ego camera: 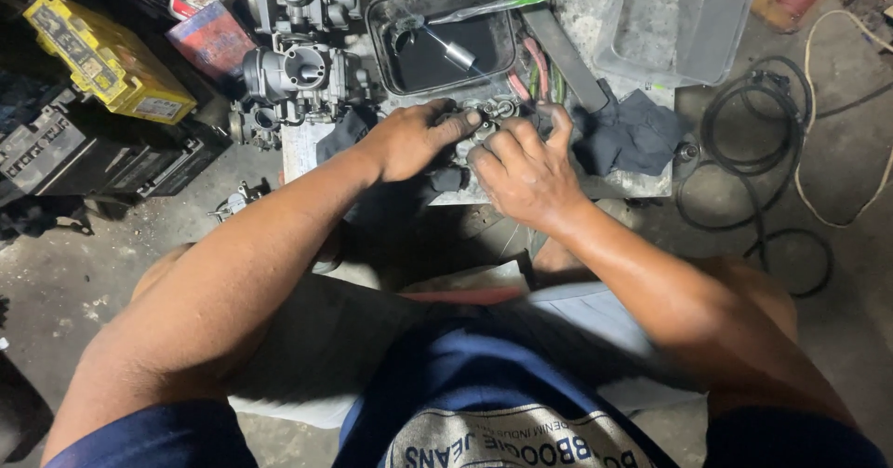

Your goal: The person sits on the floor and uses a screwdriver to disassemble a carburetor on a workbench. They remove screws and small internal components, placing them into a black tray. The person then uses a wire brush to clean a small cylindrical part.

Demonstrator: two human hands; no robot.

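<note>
Grimy concrete floor [74, 273] all round, yellow box [107, 59] far left, spare carburetors [298, 68] beside it. My left hand [409, 140] has its grip clenched on the small carburetor [493, 114] at the low desk [633, 184]; my right hand [526, 170] grasps it too. Black tray [381, 31] behind, dark rag [633, 133] right, hose [744, 124] beyond.

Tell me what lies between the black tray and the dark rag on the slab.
In the head view, a flat dark bar runs slantwise between the black tray and the dark rag.
</note>
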